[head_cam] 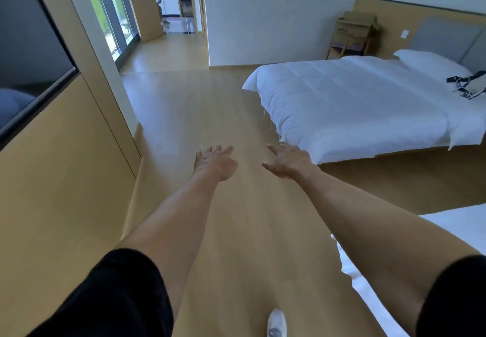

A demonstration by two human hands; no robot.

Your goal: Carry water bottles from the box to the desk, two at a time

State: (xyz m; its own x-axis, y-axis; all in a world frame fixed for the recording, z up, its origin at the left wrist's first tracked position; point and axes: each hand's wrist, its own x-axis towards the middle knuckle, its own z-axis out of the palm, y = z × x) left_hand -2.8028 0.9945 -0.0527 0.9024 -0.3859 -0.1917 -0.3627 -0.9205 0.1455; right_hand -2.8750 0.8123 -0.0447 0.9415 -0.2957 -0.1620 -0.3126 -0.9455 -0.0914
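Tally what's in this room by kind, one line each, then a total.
Hands: 2, left hand and right hand, both empty
Beds: 2, far bed and near bed
Pillow: 1
Cardboard box: 1
Chair: 1
Shoe: 1
Water bottles: 0 visible
Total: 8

Beneath the fingers (273, 148) the pale wood floor (200, 116) is showing a smooth, faintly glossy finish; right of them, the bed (349, 105) is wearing matt white cloth; beyond, a cardboard box (355, 27) is looking dull.

A pale wooden floor (210, 116) fills the middle of the frame, with a white shoe (276, 322) on it at the bottom edge. At the right, a white-covered bed (349, 105) stands on it, bearing a pillow (431, 64) and a black-and-white strapped item (468, 84). In the upper right a chair (347, 47) carries a cardboard box (356, 27).
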